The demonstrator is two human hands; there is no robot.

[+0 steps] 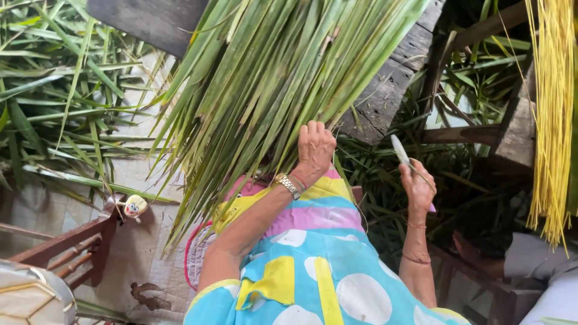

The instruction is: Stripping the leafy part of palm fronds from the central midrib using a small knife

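Observation:
A thick bundle of long green leaves (265,78) fans down from the top middle onto my lap. My left hand (314,147), with a metal watch on its wrist, grips leaves at the bundle's lower edge. To the right, my right hand (418,186) is raised and closed on a small knife (400,149) with a pale blade pointing up. The knife is clear of the leaves. A blue, yellow and pink cloth with white dots (325,271) covers my lap beneath both arms.
A weathered wooden board (391,78) lies behind the bundle. Yellow dried strands (551,114) hang at the right edge. Loose green leaves (54,90) cover the floor at left. A wooden chair (78,241) with a small yellow toy (135,206) stands lower left. Another person's grey sleeve (536,259) shows lower right.

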